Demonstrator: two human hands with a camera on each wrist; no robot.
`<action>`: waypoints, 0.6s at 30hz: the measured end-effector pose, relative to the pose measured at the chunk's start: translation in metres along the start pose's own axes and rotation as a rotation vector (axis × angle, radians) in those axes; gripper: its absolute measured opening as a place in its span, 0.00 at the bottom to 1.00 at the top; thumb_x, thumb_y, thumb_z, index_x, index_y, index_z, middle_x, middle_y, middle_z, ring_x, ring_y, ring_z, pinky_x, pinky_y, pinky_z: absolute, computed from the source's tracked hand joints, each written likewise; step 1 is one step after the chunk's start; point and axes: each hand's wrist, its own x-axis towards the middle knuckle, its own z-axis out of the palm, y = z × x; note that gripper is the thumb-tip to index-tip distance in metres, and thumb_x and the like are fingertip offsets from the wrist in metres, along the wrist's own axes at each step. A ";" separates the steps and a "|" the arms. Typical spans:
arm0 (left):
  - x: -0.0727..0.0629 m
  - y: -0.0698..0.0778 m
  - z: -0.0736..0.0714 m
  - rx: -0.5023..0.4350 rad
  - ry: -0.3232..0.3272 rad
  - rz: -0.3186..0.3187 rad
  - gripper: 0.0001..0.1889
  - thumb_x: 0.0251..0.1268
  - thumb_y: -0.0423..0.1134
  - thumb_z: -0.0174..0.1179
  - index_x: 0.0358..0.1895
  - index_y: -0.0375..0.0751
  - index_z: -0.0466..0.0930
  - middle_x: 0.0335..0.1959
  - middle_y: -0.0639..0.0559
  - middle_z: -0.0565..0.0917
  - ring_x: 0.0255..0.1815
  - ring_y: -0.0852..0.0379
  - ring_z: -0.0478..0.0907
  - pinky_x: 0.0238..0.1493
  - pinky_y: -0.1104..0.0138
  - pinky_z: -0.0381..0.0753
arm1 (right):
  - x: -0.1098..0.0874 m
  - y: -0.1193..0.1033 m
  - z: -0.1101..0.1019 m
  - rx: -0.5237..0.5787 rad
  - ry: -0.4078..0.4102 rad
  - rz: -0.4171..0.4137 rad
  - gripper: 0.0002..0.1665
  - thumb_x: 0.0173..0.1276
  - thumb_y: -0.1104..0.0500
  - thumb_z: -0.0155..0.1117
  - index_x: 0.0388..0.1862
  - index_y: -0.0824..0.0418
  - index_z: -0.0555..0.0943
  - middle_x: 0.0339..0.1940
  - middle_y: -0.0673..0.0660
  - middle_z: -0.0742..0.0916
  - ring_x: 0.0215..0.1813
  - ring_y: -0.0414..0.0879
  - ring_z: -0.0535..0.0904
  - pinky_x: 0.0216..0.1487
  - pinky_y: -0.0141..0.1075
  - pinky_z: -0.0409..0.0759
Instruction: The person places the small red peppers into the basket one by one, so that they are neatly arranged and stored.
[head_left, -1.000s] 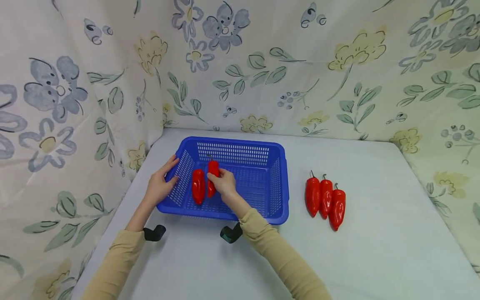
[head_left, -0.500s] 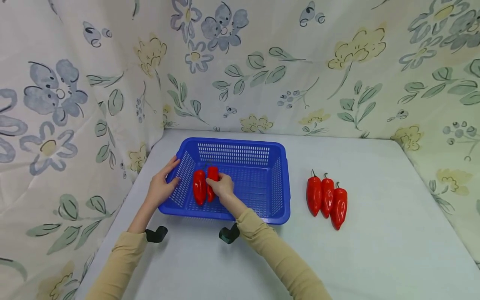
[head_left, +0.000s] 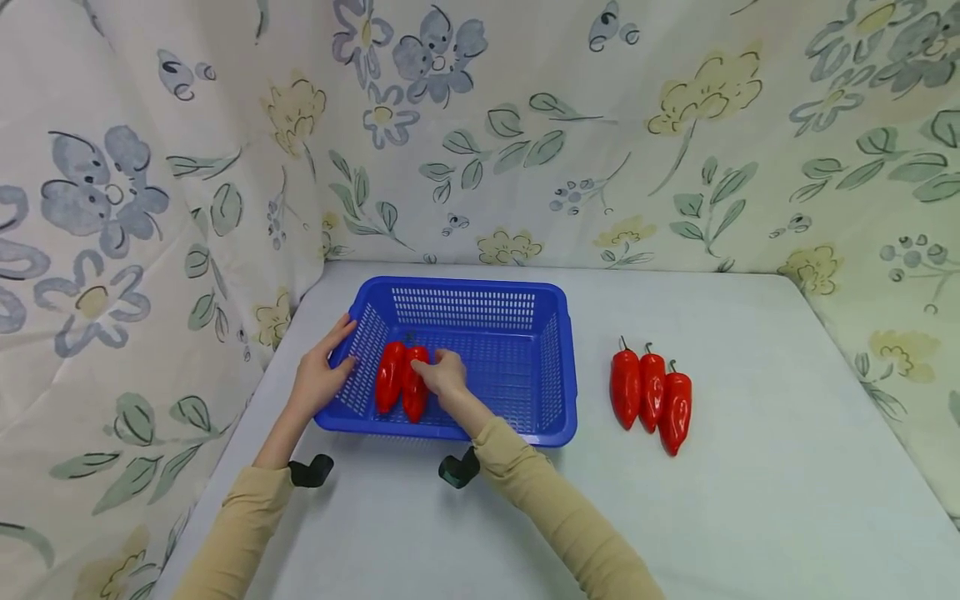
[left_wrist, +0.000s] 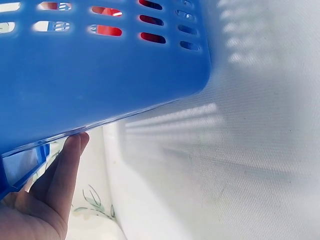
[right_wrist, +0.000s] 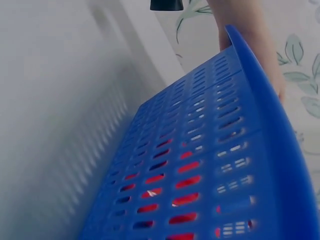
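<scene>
A red pointed pepper is lying in the blue basket, partly under the right hand, apparently pairing with a second pepper; can't tell whether those fingers are gripping! The left hand is gripping the rim, likely steadying. Rightward, three peppers are lying.

Red peppers, blue basket, tan sleeves, white table, pale cloth with blue-and-yellow floral print

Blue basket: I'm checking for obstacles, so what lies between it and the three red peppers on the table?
Only bare white tabletop lies between the blue basket and the three red peppers, as the head view shows.
</scene>
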 end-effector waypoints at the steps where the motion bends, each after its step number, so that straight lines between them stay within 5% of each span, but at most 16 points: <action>1: 0.000 0.000 0.000 0.001 -0.001 -0.002 0.30 0.62 0.28 0.52 0.70 0.41 0.63 0.75 0.47 0.58 0.74 0.38 0.55 0.70 0.40 0.56 | -0.001 0.000 -0.002 0.001 -0.002 -0.013 0.34 0.64 0.57 0.63 0.66 0.70 0.68 0.66 0.64 0.75 0.67 0.55 0.72 0.67 0.44 0.72; 18: 0.001 -0.003 0.001 -0.006 -0.003 -0.002 0.30 0.62 0.27 0.52 0.70 0.41 0.63 0.75 0.47 0.58 0.74 0.37 0.55 0.70 0.40 0.57 | -0.030 0.003 -0.049 0.148 -0.146 -0.251 0.37 0.66 0.57 0.62 0.70 0.69 0.62 0.71 0.64 0.70 0.72 0.57 0.66 0.70 0.46 0.67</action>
